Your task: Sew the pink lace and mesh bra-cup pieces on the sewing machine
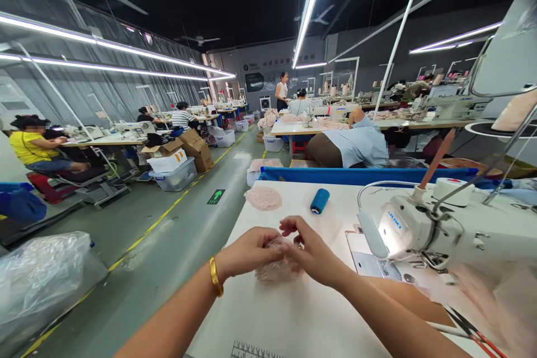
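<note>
My left hand (pixel 248 251) and my right hand (pixel 312 254) meet over a small piece of pale pink lace (pixel 277 268) on the white sewing table (pixel 293 319). Both hands pinch the lace, fingers curled on its top edge. A gold bangle (pixel 215 276) sits on my left wrist. A white sewing machine (pixel 423 226) stands just right of my hands, its lamp lit. Farther back on the table lie another pink lace piece (pixel 263 198) and a blue thread spool (pixel 319 201).
A wide grey aisle (pixel 168 235) with a yellow line runs along the left. Clear plastic bags (pixel 37 279) lie at the near left. Other workers sit at sewing tables on both sides; one bends over (pixel 352 145) just beyond my table. Boxes and bins (pixel 180 162) line the aisle.
</note>
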Tool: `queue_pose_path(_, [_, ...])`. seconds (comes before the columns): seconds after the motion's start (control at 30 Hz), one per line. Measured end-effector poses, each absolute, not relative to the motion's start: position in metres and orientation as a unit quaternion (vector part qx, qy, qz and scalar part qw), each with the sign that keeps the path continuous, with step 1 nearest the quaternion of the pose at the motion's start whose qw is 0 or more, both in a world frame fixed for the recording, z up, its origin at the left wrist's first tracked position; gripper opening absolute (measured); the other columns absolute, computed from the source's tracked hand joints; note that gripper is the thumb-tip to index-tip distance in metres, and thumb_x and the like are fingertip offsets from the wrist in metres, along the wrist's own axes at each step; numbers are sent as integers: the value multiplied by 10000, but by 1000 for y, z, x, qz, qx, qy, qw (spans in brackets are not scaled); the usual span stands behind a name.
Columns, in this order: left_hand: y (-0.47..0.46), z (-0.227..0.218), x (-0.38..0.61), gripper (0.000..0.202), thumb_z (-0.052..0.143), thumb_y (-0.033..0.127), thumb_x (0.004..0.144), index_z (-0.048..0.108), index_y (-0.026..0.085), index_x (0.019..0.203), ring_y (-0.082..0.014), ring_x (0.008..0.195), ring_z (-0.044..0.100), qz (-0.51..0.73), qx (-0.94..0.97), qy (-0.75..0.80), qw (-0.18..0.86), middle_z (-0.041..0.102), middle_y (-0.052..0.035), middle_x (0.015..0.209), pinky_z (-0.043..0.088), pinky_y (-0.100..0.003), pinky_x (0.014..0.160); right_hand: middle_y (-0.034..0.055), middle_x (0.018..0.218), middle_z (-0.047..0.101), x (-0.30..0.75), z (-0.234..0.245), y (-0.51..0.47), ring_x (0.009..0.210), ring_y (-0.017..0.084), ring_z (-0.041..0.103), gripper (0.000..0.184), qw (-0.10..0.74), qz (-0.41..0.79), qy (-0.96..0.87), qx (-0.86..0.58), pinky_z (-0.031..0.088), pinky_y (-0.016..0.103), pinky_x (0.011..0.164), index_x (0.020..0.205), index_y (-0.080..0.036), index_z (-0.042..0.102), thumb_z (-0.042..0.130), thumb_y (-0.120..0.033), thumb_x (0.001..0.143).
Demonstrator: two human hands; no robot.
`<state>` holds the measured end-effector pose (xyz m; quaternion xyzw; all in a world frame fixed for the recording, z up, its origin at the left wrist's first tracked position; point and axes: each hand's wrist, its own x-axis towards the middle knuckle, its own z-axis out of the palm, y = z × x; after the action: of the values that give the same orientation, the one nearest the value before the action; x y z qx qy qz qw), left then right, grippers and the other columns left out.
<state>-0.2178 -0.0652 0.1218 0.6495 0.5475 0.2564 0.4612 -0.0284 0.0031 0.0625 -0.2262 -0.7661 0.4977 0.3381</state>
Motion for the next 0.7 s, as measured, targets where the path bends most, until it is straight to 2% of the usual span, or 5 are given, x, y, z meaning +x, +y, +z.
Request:
queue_pose_path(0.07, [-68, 126, -224, 314, 685, 476, 858, 621, 170, 837, -137, 711, 452, 260, 645, 532, 483, 523, 32, 749, 344, -246, 638, 92, 1254, 605, -25, 59, 5, 1135, 253, 565, 588, 261, 582, -753, -162, 471, 368, 902, 1332, -233, 505, 687, -578, 892])
queue_pose_path(0.17, [-69, 131, -243, 392, 714, 543, 830, 628, 166, 893, -147, 746, 524, 261, 619, 523, 524, 590, 15, 793, 412, -251, 691, 20, 1000, 619, -25, 54, 9, 949, 207, 580, 557, 168, 699, -685, -117, 447, 302, 804, 1114, -196, 596, 781, -618, 801])
queue_pose_path(0.43, [-24, 103, -291, 452, 569, 592, 889, 658, 170, 1024, -244, 962, 651, 243, 646, 628, 361, 715, -84, 1008, 526, -369, 865, -48, 774, 506, -33, 47, 11, 677, 108, 441, 475, 198, 730, -617, -217, 283, 222, 599, 879, -187, 548, 787, -593, 814])
queue_pose_path(0.57, [34, 68, -283, 489, 618, 387, 867, 591, 152, 1295, -361, 1372, 478, 252, 643, 687, 224, 552, -197, 1465, 350, -490, 1147, -33, 794, 535, -26, 47, 0, 714, 120, 464, 492, 171, 733, -613, -241, 316, 223, 627, 895, -181, 574, 787, -615, 804])
queue_pose_path(0.7, [68, 47, -269, 480, 644, 348, 847, 638, 145, 1282, -401, 1488, 360, 229, 667, 685, 183, 488, -210, 1545, 236, -503, 1218, -33, 775, 517, -7, 52, -12, 704, 122, 440, 553, 147, 719, -618, -282, 290, 223, 602, 893, -183, 576, 783, -681, 772])
